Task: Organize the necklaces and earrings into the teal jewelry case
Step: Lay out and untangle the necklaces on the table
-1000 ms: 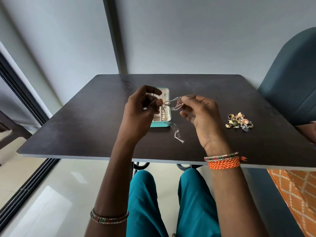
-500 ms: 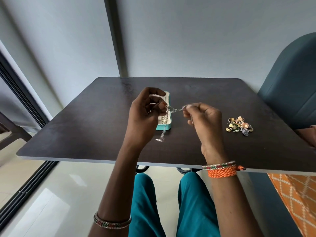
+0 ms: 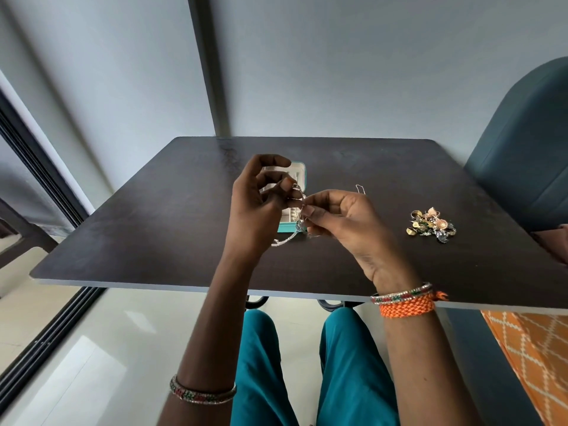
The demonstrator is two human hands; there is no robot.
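Observation:
A thin silver necklace (image 3: 287,239) is pinched between both hands above the dark table (image 3: 159,229). My left hand (image 3: 261,204) holds its upper part near the clasp. My right hand (image 3: 341,219) pinches the chain just to the right, fingertips almost touching the left hand's. The loose end droops and rests on the table in front of the open teal jewelry case (image 3: 299,173), which lies behind my hands and is mostly hidden by them. A pile of gold and silver earrings (image 3: 430,222) sits to the right.
A small thin wire piece (image 3: 359,189) lies on the table behind my right hand. A dark teal chair back (image 3: 522,155) stands at the right. An orange patterned cloth (image 3: 528,348) hangs below the table's right front edge. A grey wall rises behind the table.
My hands have come closer together, fingertips now nearly meeting. The necklace's hanging end has swung from under my left hand and now lies on the table in front of the case.

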